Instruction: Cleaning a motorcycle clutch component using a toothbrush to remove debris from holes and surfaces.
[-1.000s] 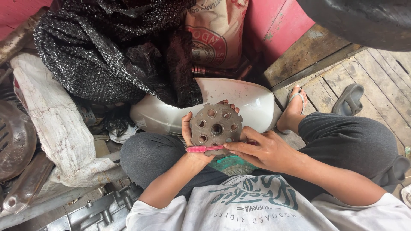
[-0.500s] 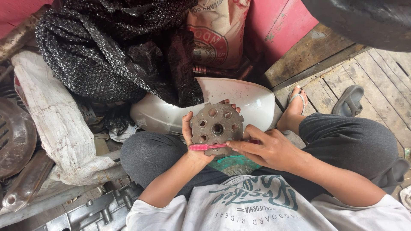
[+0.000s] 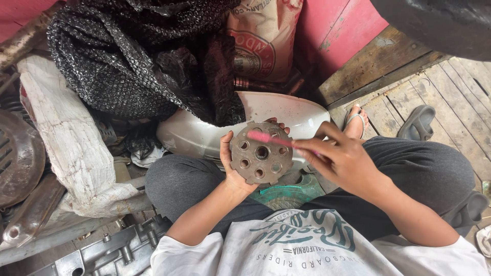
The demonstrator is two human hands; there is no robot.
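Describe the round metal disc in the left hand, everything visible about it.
The round toothed metal disc looks like dull grey-brown, grimy steel. It has a notched rim, a central bore and a ring of smaller round holes. The left hand holds it upright, face to the camera, above the lap. The pink brush, held by the right hand, lies across its upper face.

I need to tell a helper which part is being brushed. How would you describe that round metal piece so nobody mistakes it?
Start at the white curved panel by the seated person's knees. In front of it, the left hand holds up a rusty brown toothed disc. Only it has a ring of round holes, with a pink brush laid across it.
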